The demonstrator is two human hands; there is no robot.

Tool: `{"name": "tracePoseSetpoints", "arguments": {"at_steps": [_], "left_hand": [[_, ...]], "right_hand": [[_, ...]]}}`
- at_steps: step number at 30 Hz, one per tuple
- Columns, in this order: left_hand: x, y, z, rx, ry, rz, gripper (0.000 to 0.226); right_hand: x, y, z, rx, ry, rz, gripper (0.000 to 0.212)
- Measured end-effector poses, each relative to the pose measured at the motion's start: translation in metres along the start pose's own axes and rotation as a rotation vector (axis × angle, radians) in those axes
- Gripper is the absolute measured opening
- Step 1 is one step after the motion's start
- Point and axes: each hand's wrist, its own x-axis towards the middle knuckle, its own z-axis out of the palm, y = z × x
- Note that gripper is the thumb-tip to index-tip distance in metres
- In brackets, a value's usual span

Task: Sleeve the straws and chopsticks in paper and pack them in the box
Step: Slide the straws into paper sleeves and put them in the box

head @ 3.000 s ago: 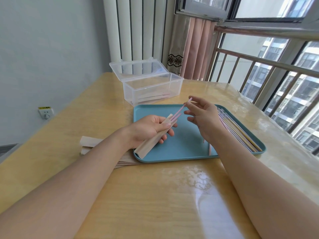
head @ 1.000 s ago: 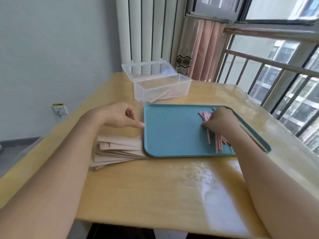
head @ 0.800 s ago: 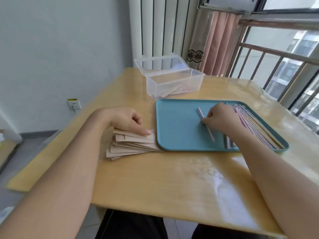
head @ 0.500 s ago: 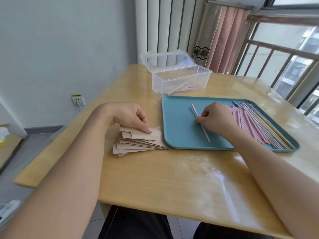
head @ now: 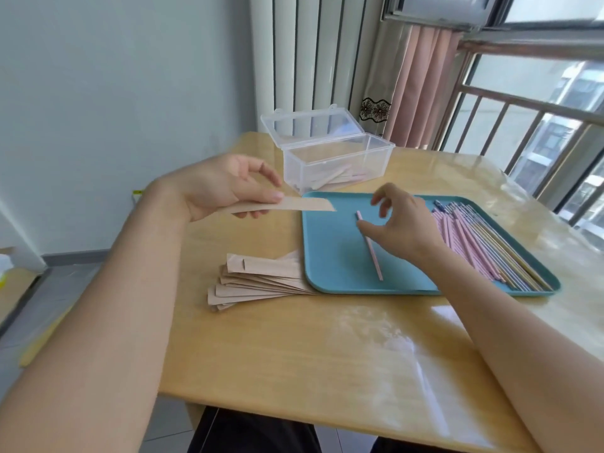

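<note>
Two bare forearms reach in from the near edge of a yellow wooden table, a person seated at it part-way through wrapping straws. Just beyond the arms, a fanned stack of paper sleeves lies on the table with its right ends tucked against the left rim of a teal tray. Above that stack the left hand holds one paper sleeve in the air, pinched between thumb and fingers, its free end pointing right toward the tray. On the tray's bare floor a single pink straw lies apart from the rest, its long axis running from near-right to far-left. The right hand is over the straw's far half, thumb tip at or touching it, the other fingers spread and lifted; whether it already has a hold cannot be told. The right hand is plainly the nearer one to the straw, with the sleeve's mouth a short way off to the left of the straw's far end, so the coming move looks to be lifting that end and bringing it to the sleeve. Behind the right hand a bundle of straws and chopsticks fills the tray's right side. Farthest back, the clear box stands open, lid tipped back, with a few sleeved pieces lying inside
</note>
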Motion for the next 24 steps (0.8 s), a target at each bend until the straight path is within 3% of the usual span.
{"name": "tracePoseSetpoints", "arguments": {"at_steps": [3,5,7,10,13,15,17,20,22,24], "left_hand": [[0.035,0.018,0.041,-0.050,0.007,-0.019,0.014],[0.056,0.021,0.066,-0.150,-0.015,-0.084,0.003],[0.068,0.018,0.080,-0.287,-0.038,-0.135,0.007],[0.073,0.006,0.090,-0.592,-0.043,-0.171,0.033],[0.077,-0.008,0.094,-0.718,-0.065,-0.097,0.079],[0.077,-0.012,0.102,-0.660,-0.092,0.015,0.089],[0.076,-0.014,0.114,-0.592,-0.040,0.102,0.074],[0.076,-0.015,0.128,-0.497,0.033,0.134,0.033],[0.076,-0.015,0.130,-0.500,0.066,0.114,0.030],[0.078,-0.014,0.128,-0.578,0.121,0.115,0.031]], "right_hand": [[-0.006,-0.013,-0.013,0.455,-0.090,-0.226,0.060],[-0.009,-0.017,-0.011,0.405,-0.148,-0.324,0.064],[-0.007,-0.014,-0.003,0.304,-0.084,-0.325,0.047],[-0.005,-0.009,-0.001,0.333,0.000,-0.186,0.016],[-0.006,-0.014,-0.006,0.622,-0.136,0.060,0.026],[-0.008,-0.019,-0.008,0.876,-0.262,0.206,0.032],[-0.009,-0.025,-0.010,1.030,-0.378,0.287,0.033],[-0.013,-0.027,-0.011,1.066,-0.495,0.360,0.029],[-0.012,-0.024,-0.014,0.987,-0.554,0.361,0.031],[-0.007,-0.018,-0.020,0.785,-0.475,0.353,0.037]]}}
